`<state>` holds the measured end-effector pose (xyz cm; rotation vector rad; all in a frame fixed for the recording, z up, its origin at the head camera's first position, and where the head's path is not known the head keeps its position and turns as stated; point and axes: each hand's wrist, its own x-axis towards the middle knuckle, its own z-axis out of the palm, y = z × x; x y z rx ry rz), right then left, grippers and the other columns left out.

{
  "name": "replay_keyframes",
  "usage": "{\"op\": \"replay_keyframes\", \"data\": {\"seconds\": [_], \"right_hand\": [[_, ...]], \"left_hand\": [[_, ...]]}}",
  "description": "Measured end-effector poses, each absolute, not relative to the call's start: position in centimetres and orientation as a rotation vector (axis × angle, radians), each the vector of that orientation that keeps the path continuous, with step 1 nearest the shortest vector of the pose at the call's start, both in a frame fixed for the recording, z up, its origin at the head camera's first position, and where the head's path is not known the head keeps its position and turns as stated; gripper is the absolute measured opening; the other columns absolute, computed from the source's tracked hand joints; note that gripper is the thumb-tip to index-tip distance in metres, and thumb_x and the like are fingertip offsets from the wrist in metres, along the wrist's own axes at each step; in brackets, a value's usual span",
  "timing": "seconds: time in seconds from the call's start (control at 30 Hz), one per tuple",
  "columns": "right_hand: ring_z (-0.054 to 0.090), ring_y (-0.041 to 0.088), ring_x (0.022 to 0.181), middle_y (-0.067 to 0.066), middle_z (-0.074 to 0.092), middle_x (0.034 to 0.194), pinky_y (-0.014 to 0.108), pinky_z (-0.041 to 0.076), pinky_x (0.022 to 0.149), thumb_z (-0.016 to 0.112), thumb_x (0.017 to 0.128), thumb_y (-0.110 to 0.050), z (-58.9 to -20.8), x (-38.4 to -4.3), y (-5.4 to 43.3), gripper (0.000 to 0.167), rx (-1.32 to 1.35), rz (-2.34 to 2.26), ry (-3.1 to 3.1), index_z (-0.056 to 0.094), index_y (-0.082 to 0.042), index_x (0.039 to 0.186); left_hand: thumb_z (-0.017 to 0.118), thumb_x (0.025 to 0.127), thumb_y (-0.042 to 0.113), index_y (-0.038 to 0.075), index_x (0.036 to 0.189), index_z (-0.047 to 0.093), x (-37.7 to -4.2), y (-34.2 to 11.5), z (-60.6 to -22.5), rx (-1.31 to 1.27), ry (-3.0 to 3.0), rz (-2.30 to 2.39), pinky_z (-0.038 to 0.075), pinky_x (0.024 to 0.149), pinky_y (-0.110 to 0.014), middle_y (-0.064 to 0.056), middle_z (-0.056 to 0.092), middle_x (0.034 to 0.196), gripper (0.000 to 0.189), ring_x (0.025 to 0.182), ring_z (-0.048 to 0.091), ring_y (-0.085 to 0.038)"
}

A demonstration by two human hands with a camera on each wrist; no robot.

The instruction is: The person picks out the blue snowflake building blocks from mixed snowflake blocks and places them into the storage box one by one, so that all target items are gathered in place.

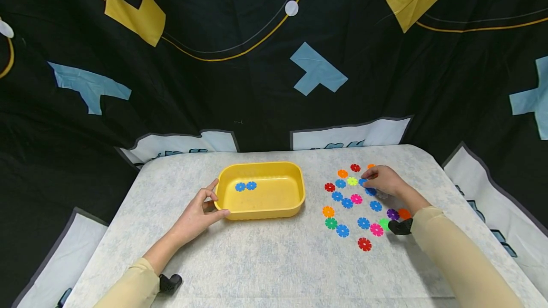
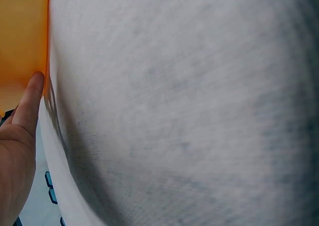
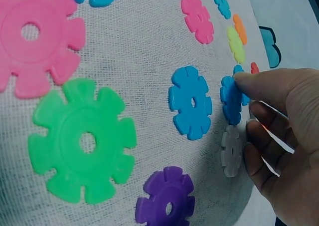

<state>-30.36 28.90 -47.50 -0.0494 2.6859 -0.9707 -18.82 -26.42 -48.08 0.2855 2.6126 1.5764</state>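
A shallow yellow plastic tray (image 1: 261,214) stands on the table, with two blue snowflake discs (image 1: 246,186) lying side by side inside. My left hand (image 1: 199,210) holds its front left corner, fingers at the left rim and thumb along the front wall. In the left wrist view, a digit (image 2: 31,104) presses against the orange-looking tray wall (image 2: 27,31). To the right, my right hand (image 1: 385,182) pinches a blue snowflake disc (image 1: 363,182) at the back of a scattered group. Another blue disc (image 3: 231,102) lies just beside the thumb, and a clear disc (image 3: 231,152) sits under the fingers.
Loose snowflake discs lie right of the tray, among them red (image 1: 364,244), green (image 1: 331,223), pink (image 1: 376,229), purple (image 1: 392,214) and orange (image 1: 328,211) ones. A pale cloth covers the table (image 1: 257,265). Behind it hangs a black curtain (image 1: 239,94).
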Motion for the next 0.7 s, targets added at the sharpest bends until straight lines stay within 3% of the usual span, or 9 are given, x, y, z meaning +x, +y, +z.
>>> {"op": "replay_keyframes", "data": {"seconds": [0.3, 0.7], "right_hand": [[0.055, 0.031, 0.099, 0.017, 0.062, 0.112, 0.041, 0.052, 0.090, 0.073, 0.095, -0.016, -47.19, -30.41, 28.81, 0.035, -0.072, -0.970, 2.655, 0.063, 0.004, 0.123], [0.051, 0.029, 0.099, 0.012, 0.056, 0.102, 0.034, 0.048, 0.082, 0.072, 0.095, -0.010, -47.27, -30.41, 28.81, 0.027, -0.137, -1.021, 2.650, 0.059, -0.001, 0.117]], "left_hand": [[0.084, 0.086, 0.042, 0.008, 0.112, 0.043, -18.77, -26.39, -47.98, 0.270, 2.612, 1.577, 0.053, 0.096, -0.028, 0.001, 0.018, 0.170, 0.058, 0.127, 0.060, -0.033], [0.083, 0.088, 0.031, 0.003, 0.114, 0.043, -18.75, -26.27, -48.04, 0.293, 2.591, 1.610, 0.050, 0.102, -0.044, -0.004, 0.016, 0.170, 0.056, 0.126, 0.060, -0.037]]}}
